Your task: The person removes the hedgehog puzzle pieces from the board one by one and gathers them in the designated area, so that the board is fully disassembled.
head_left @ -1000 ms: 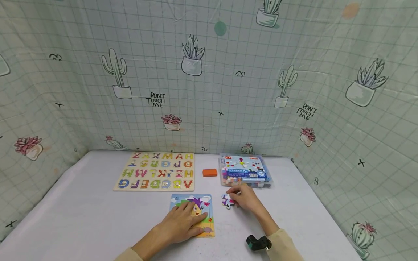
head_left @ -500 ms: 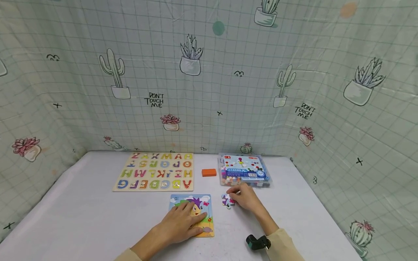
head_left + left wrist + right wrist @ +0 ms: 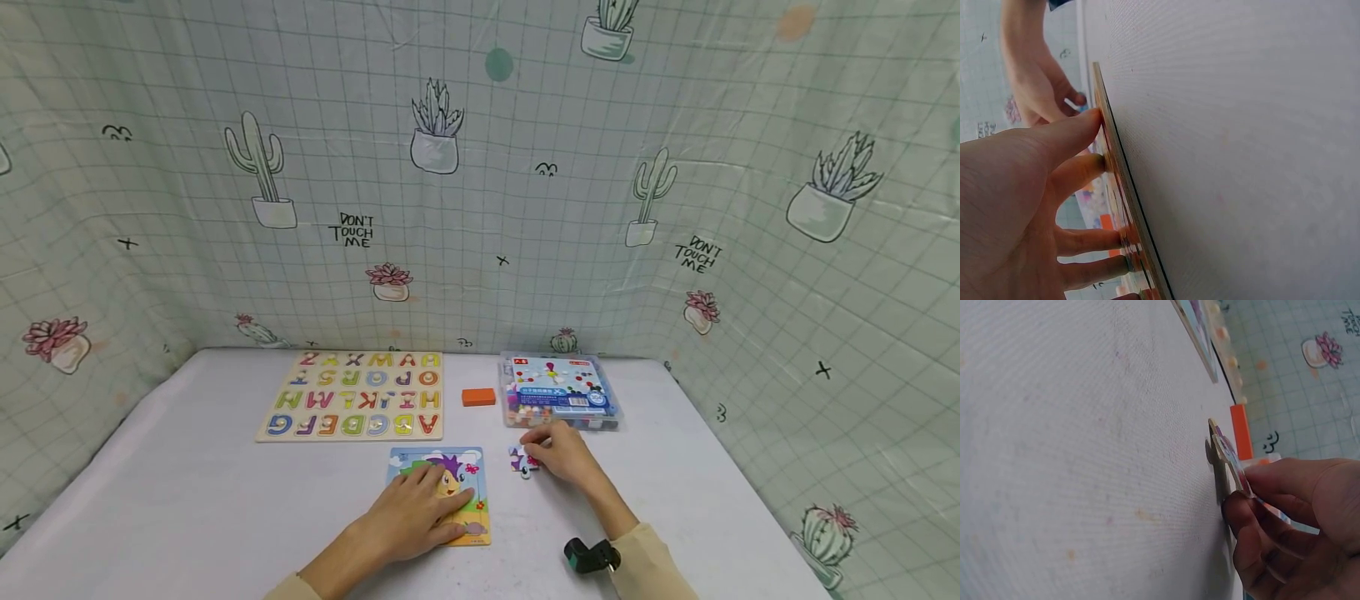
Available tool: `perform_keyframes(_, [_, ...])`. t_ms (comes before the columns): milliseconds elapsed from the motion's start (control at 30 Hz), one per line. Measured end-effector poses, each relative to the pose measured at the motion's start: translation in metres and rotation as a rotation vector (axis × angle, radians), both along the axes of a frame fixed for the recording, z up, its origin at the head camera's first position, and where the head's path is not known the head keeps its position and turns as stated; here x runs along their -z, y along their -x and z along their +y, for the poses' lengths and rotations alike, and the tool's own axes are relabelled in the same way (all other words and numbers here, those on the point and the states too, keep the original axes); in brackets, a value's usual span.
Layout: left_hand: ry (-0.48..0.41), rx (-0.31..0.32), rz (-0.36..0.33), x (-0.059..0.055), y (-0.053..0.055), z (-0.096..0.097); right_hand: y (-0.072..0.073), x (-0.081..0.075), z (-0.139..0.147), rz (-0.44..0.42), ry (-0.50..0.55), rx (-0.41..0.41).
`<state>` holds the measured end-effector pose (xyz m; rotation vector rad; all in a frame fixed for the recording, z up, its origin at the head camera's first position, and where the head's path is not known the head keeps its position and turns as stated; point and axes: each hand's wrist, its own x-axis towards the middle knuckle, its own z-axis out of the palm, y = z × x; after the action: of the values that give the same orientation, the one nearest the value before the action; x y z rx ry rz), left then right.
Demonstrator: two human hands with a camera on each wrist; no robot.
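My left hand [image 3: 408, 512] rests flat with spread fingers on a square picture puzzle [image 3: 474, 483] showing a purple-haired cartoon figure. Part of the picture is hidden beneath that hand. In the left wrist view the thumb and fingertips touch the top of the puzzle board [image 3: 1116, 140], which lies on the table. To the right of the board, my right hand [image 3: 564, 454] pinches a jigsaw piece [image 3: 521, 463] printed in purple and white with an eye. The right wrist view shows the piece [image 3: 1229, 455] tilted between thumb and fingers, just above the table, its shadow below.
Behind the puzzle on the left lies a wooden alphabet board [image 3: 352, 400]. An orange block [image 3: 478, 397] sits at the back middle. Beside it stands a clear plastic box [image 3: 562, 392] of small coloured parts. A patterned curtain [image 3: 480, 208] closes off the back and sides of the table.
The head view has turned slightly to the right, so the scene sits a little further left. Both hands and the jigsaw piece stay in about the same places.
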<state>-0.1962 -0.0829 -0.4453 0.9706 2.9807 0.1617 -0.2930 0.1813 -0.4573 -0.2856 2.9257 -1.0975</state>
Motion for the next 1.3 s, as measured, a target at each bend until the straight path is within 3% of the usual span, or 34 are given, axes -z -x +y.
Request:
perform_keyframes(433, [0.013,0.000,0.001,0.000,0.002,0.000,0.000,-0.005,0.002,-0.002,0.010,0.035])
perform_keyframes(633, [0.016,0.009,-0.010,-0.001,0.004,-0.004,-0.003,-0.008,0.000,-0.006,0.021,0.015])
perform_keyframes(900, [-0.035,0.028,-0.045,-0.001,0.003,-0.012,-0.004,-0.008,-0.001,-0.012,0.024,0.013])
perform_keyframes(1300, [-0.073,0.006,-0.065,-0.004,-0.002,-0.022,-0.002,0.001,0.001,-0.024,-0.054,-0.070])
